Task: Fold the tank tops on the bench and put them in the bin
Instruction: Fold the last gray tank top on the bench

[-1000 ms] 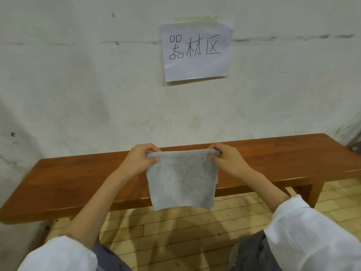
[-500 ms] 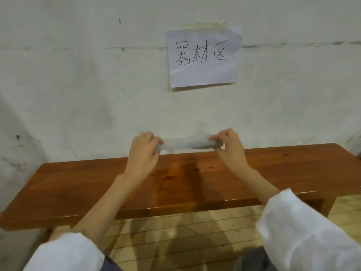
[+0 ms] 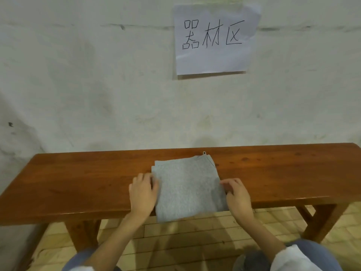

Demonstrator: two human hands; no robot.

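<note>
Lying on one long brown wooden bench [image 3: 78,182], below one white handwritten paper sign [image 3: 214,55] at 12 o'clock, one folded grey tank top [image 3: 187,188] runs its slightly longer axis from 12 to 6 o'clock, its near edge overhanging the bench front. The left hand [image 3: 143,194] pinches its 9 o'clock edge and the right hand [image 3: 238,196] its 3 o'clock edge.

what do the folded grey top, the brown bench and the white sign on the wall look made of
Grey folded tank top: soft knit fabric, likely cotton jersey, going by its heathered, matte surface. Long reddish-brown bench: wood with a glossy varnish; grain and reflections show. White wall sign: thin paper, curling at its edges.
</note>
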